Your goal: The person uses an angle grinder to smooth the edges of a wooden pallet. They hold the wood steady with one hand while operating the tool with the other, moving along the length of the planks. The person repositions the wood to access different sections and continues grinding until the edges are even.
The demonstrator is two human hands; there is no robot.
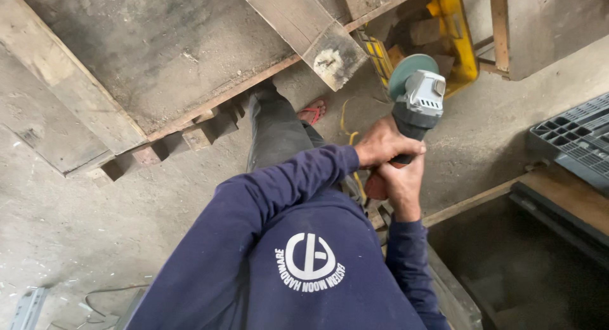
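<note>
While both hands close round its dark handle, the grey-bodied angle grinder with a pale green disc (415,92) is held up in front of the person's chest, above the concrete floor (76,222). The left hand (384,143) wraps over the grip from the top, fingers curled tight on it; the right hand (398,181) clamps it from beneath, fingers together. Both arms wear dark blue sleeves.

Beyond the disc lies a yellow metal frame (460,38) with scraps of wood in it, and a thin yellow cord (347,130) trails over the floor below the tool. A large grey wooden panel (158,57) with timber edging rests on small wooden blocks (196,136) toward the upper left, its plank end jutting near the grinder. One foot in a red sandal (312,111) stands by its edge. At the right edge sits a dark plastic pallet (574,136), with a wooden board (558,197) just beneath it.
</note>
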